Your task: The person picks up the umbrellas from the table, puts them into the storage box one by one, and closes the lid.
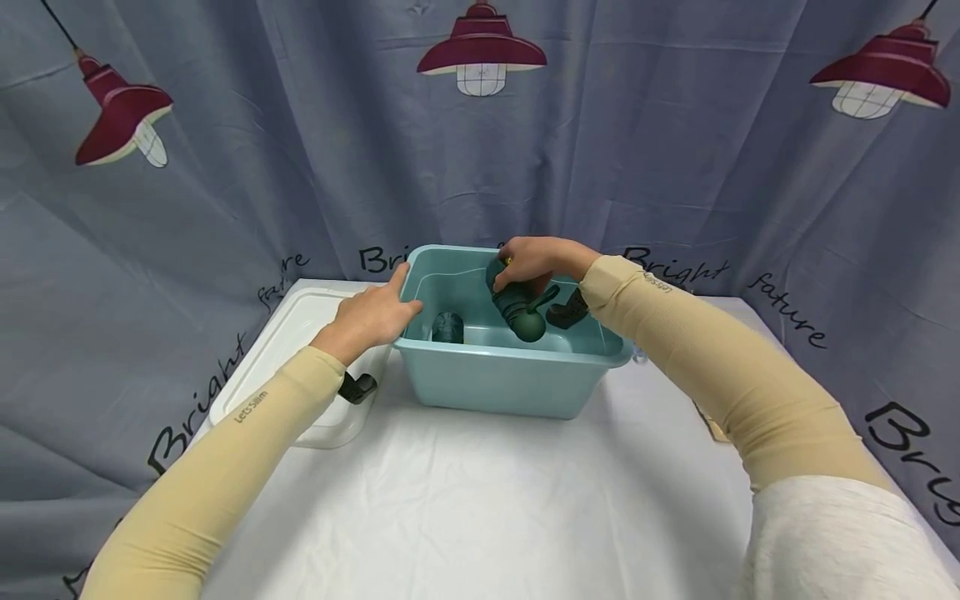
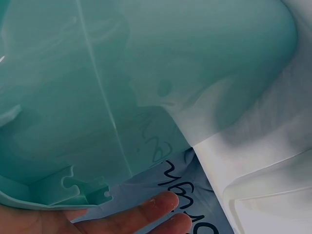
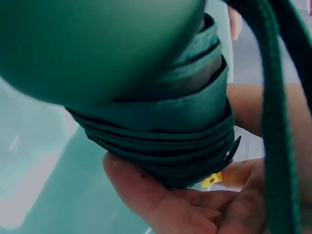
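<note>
My left hand [image 2: 114, 222] lies along the bottom edge, against the rim of a blue-green bin [image 2: 97, 68], two fingers reaching out nearly straight past it. The bin's smooth wall fills most of my sight, with a thin pale line running slantwise down it and a notched bracket [image 2: 73, 192] just above my hand. Beyond my fingertips hangs a grey-blue curtain [image 2: 141, 190] with black lettering [image 2: 183, 190]; to the right spread a white cloth [image 2: 273, 126] and a white piece with a raised edge [image 2: 278, 209].
</note>
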The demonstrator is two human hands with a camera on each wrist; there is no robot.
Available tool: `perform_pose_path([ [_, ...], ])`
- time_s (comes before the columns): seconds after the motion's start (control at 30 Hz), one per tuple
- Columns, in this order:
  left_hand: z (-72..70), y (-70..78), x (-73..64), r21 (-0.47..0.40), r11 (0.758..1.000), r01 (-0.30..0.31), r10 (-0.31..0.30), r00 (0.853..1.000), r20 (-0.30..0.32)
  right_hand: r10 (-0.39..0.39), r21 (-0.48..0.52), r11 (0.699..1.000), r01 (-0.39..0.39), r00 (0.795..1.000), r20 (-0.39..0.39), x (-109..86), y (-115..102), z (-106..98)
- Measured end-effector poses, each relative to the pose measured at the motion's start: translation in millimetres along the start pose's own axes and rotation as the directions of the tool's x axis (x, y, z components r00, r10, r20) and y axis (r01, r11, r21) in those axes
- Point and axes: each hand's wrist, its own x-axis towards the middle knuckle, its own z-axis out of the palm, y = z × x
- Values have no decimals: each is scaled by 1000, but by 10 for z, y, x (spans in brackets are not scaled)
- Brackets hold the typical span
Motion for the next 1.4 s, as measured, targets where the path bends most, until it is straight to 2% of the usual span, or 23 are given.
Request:
perform_pose_path([
  [0.27,-1,14,-5,-7,1000,-3,3,1000,-7,18,-40,999,-15,997,82,151,-70,95],
  [0.53,1,41,-2,-2,1000,-5,5,1000,-8,27,-153,988,-8,992,123,297,-131,202],
  [0.7,3,36,-10,-4,1000,6,-6,1000,4,64,-151,988,-38,983,173,393,-149,285],
  [0.9,15,24,-15,-4,1000,5,-5,1000,5,103,-140,987,-76,974,199,477,-162,365],
  [1.07,10,12,-12,-13,1000,4,-4,1000,-6,118,-185,979,-84,976,184,547,-164,411],
  [1.4,11,11,-15,-15,1000,6,-6,1000,9,138,-74,990,-122,951,278,684,-120,533],
])
